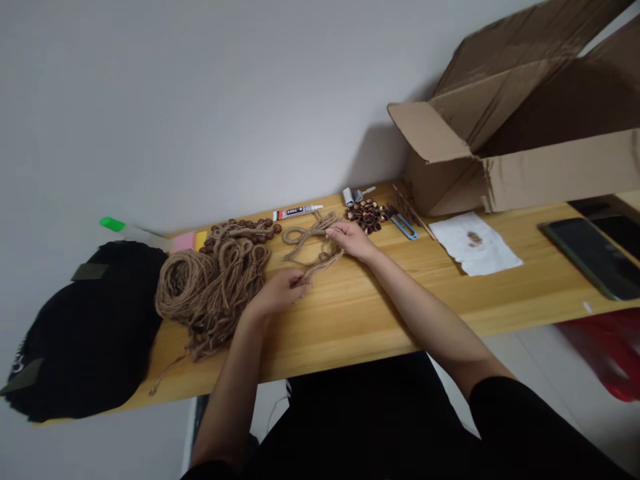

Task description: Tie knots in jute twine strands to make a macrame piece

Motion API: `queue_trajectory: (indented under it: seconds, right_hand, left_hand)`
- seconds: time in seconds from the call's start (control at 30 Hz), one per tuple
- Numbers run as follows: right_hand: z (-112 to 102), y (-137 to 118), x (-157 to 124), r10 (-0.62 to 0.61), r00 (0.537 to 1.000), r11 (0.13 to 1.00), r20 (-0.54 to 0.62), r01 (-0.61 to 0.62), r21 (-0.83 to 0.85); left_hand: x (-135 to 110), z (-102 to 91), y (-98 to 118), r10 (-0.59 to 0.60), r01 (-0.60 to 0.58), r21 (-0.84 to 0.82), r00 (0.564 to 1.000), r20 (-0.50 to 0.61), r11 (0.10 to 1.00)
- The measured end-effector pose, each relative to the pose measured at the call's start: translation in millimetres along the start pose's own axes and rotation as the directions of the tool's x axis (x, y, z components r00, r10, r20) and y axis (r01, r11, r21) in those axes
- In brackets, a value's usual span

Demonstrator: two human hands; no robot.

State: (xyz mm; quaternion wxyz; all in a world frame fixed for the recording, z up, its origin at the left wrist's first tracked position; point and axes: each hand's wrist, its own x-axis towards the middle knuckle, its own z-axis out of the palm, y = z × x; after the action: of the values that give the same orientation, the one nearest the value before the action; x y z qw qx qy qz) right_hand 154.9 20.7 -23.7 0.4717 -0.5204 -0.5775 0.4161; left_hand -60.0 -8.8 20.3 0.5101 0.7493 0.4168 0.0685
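A length of brown twine (pixel 320 265) runs between my two hands above the wooden table (pixel 350 313). My left hand (pixel 280 291) is closed on its near end, beside the big heap of twine. My right hand (pixel 351 240) pinches the twine farther back and to the right. Behind that hand lies a looped, twisted piece of cord (pixel 299 235) with frayed ends. The coil of twine (pixel 183 283) and a bundle of knotted cords (pixel 235 273) sit to the left. Fingers partly hide the held strands.
Brown beads (pixel 270 230), a glue tube (pixel 299 212), nut-shell pieces (pixel 367 217) and blue thread snips (pixel 403 223) line the back. A stained tissue (pixel 475 243), a phone (pixel 595 257) and an open cardboard box (pixel 550 167) are at right. Black cloth (pixel 100 327) covers the left end.
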Motion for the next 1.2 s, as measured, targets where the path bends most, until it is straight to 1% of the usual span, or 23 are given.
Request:
queue_trajectory:
  seconds: [0.13, 0.3, 0.4, 0.67, 0.77, 0.87, 1.03, 1.13, 1.2]
  right_hand:
    - [0.4, 1.8, 0.0, 0.011, 1.000, 1.000, 0.012, -0.011, 0.000]
    - [0.7, 1.9, 0.3, -0.011, 1.000, 1.000, 0.014, 0.011, -0.002]
    - [0.7, 1.0, 0.1, -0.025, 1.000, 1.000, 0.016, 0.025, -0.015]
    - [0.9, 0.1, -0.6, -0.023, 1.000, 0.999, 0.020, 0.024, -0.038]
    - [0.6, 0.2, -0.5, -0.025, 0.999, 0.999, 0.027, 0.026, -0.037]
    - [0.6, 1.3, 0.0, -0.035, 0.999, 0.998, 0.027, 0.036, -0.045]
    - [1.5, 3.1, 0.8, -0.048, 0.998, 0.998, 0.030, 0.050, -0.045]
    - [2.0, 3.5, 1.2, -0.061, 0.998, 0.997, 0.026, 0.062, -0.035]
    - [2.1, 3.5, 1.2, -0.055, 0.998, 0.998, 0.026, 0.056, -0.033]
  left_hand:
    - [-12.2, 8.1, -4.9, -0.004, 0.005, 0.023, 0.999, -0.041, 1.000]
    - [-27.2, 11.7, 4.3, 0.023, -0.018, 0.093, 0.999, -0.047, 0.995]
    - [-33.5, 13.2, 4.8, 0.021, -0.016, 0.106, 0.999, -0.050, 0.994]
    - [-42.0, 17.6, -6.4, -0.025, 0.035, 0.099, 0.995, -0.100, 0.994]
    - [-43.3, 15.5, -7.1, -0.041, 0.051, 0.087, 0.992, -0.119, 0.995]
    - [-42.8, 10.2, -8.5, -0.027, 0.044, 0.109, 0.988, -0.152, 0.993]
    - [-41.8, 1.8, -12.5, -0.002, 0.040, 0.154, 0.972, -0.235, 0.987]
    - [-40.5, 1.6, -14.7, -0.028, 0.075, 0.125, 0.938, -0.346, 0.989]
    - [-38.6, 4.0, -14.7, -0.027, 0.078, 0.110, 0.915, -0.401, 0.991]
